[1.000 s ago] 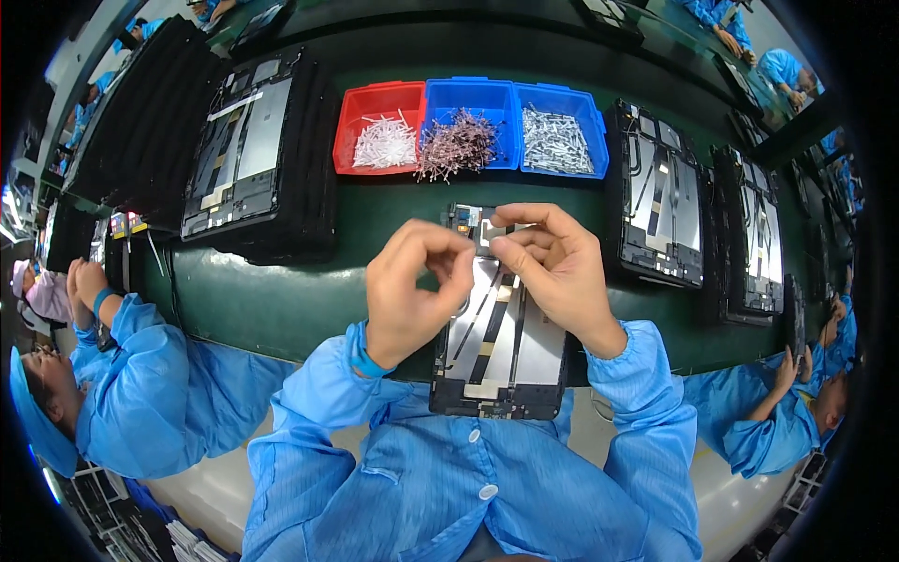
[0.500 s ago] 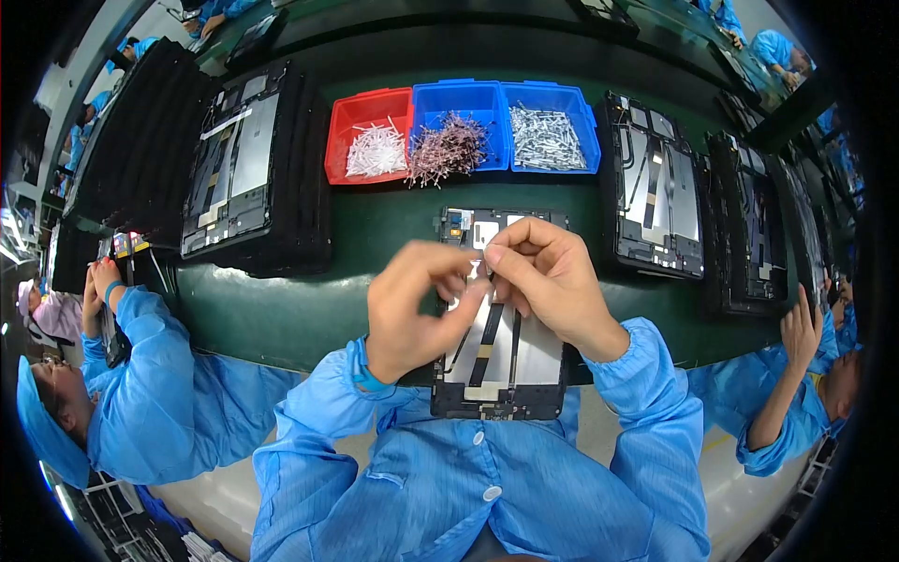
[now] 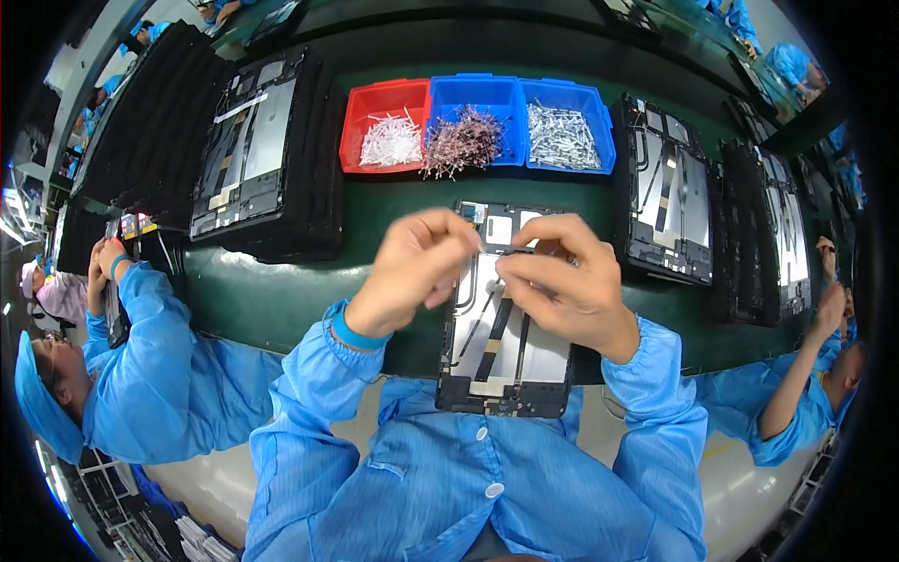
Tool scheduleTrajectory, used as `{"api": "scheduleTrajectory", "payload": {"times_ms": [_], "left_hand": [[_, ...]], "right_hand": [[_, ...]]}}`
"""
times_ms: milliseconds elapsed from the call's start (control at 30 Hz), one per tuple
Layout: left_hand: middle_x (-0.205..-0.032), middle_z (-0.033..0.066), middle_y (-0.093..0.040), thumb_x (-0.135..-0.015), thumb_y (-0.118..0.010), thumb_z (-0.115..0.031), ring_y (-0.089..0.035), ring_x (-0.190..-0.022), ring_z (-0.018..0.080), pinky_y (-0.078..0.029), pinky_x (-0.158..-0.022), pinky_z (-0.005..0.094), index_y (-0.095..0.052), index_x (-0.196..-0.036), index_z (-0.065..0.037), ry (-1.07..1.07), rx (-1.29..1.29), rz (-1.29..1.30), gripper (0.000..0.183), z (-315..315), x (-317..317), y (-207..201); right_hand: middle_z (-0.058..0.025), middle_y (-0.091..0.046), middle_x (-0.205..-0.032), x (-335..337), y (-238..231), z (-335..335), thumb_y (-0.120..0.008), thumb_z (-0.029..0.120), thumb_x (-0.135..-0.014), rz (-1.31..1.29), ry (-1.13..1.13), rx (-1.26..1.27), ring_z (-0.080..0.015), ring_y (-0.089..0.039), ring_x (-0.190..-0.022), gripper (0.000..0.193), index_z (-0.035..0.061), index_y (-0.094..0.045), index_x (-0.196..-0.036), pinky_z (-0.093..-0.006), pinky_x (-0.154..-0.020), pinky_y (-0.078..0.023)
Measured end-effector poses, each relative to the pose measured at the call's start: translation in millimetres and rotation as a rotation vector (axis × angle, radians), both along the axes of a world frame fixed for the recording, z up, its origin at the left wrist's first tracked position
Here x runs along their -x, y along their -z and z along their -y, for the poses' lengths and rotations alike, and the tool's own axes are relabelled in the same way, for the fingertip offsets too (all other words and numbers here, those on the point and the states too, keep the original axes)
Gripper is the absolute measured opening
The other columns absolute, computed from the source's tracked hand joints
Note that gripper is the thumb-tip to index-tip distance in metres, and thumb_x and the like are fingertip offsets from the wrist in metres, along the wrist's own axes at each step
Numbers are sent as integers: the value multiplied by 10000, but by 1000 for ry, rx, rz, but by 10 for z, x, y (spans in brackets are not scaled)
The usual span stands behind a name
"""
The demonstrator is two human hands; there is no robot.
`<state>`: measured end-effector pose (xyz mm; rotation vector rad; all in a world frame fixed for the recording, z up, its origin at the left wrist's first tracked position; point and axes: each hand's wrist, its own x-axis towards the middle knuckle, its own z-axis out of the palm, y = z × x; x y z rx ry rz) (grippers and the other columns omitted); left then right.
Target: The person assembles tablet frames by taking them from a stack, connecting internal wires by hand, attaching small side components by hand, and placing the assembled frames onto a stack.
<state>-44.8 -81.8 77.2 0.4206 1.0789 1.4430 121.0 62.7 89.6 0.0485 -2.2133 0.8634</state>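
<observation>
An opened tablet (image 3: 548, 361), showing silver plates, black cables and dark ribbon strips, lies in front of me over the table's near edge. Above its upper left part is my left hand (image 3: 412, 267), thumb and forefinger pinched together. Whatever sits at those fingertips is too small to make out. My right hand (image 3: 571, 290) is over the tablet's upper right part, its fingers curled in with the thumb. What it pinches, if anything, is hidden. The two sets of fingertips are close together but apart.
Beyond the tablet stand a red bin (image 3: 356, 117) of white pieces, a blue bin (image 3: 449, 89) of thin brownish cables and another blue bin (image 3: 599, 108) of grey-white pieces. Similar tablets are stacked left (image 3: 248, 155) and right (image 3: 670, 187). Co-workers sit at both sides.
My left fingers have closed from a loose, blurred curl into a pinch. The small white piece that showed by them is no longer visible. My right hand has shifted slightly right.
</observation>
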Motion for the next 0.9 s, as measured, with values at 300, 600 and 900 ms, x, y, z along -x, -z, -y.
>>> {"api": "scheduleTrajectory", "payload": {"times_ms": [300,600,900], "left_hand": [[-726,172,-649,-949,-643,-143,-645,-632,353,-494,-582,398,-685,-861,14,-727,196,-2043,185,-204,631,211],[-749,43,-641,-886,-772,-179,-541,-548,22,-395,-431,197,-574,-1050,51,-98,343,-929,345,374,-231,214],[-733,50,-653,-930,-679,-156,-600,-561,81,-452,-409,215,-516,-1163,69,-92,251,-510,363,454,-89,35]], "right_hand": [[-32,-650,-782,-162,205,-50,-660,15,-942,100,-56,972,-14,-561,-651,62,-37,-625,-946,-161,-546,-419],[-42,-660,-789,-327,456,-11,-656,31,-954,54,15,944,-21,-566,-619,79,-33,-612,-967,-165,-514,-422],[-83,-679,-785,-369,335,-149,-652,50,-958,131,42,1008,-27,-516,-524,94,-38,-619,-957,-181,-446,-383]]}}
